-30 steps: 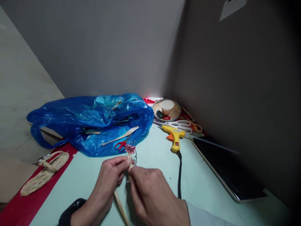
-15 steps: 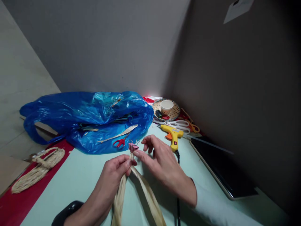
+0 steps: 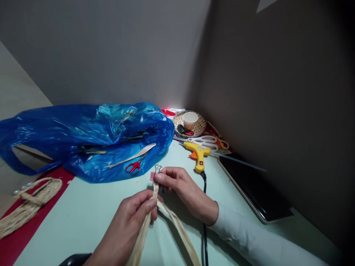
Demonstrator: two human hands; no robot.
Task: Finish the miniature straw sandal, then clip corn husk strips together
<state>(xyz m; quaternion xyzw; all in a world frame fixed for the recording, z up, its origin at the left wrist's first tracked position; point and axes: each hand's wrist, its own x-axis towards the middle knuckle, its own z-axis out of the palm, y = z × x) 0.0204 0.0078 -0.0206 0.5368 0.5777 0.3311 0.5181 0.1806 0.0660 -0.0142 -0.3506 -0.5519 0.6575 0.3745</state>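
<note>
A short braid (image 3: pixel 155 189) of pale, straw-like strips runs between my hands, its loose strands (image 3: pixel 181 233) hanging down toward me in two bundles. My left hand (image 3: pixel 137 212) pinches the braid at its lower end, where the strands part. At the top, a pink binder clip (image 3: pixel 152 176) with wire handles sits on the braid's end. My right hand (image 3: pixel 181 186) is closed on that clip, thumb and forefinger pressed over it. The clip's jaws are partly hidden behind the fingers.
A blue plastic bag (image 3: pixel 83 125) spreads across the back left, with red-handled scissors (image 3: pixel 133 166) on it. Right of centre lie a yellow glue gun (image 3: pixel 198 153) with a black cord and a black tablet-like device (image 3: pixel 257 188). A woven plate (image 3: pixel 200 127) holds a white cup (image 3: pixel 190 120). Woven straw soles (image 3: pixel 36 203) lie left.
My right hand, earlier with fingers apart beside the clip, has closed on it. The braid and clip are raised more upright. The whole view has shifted slightly.
</note>
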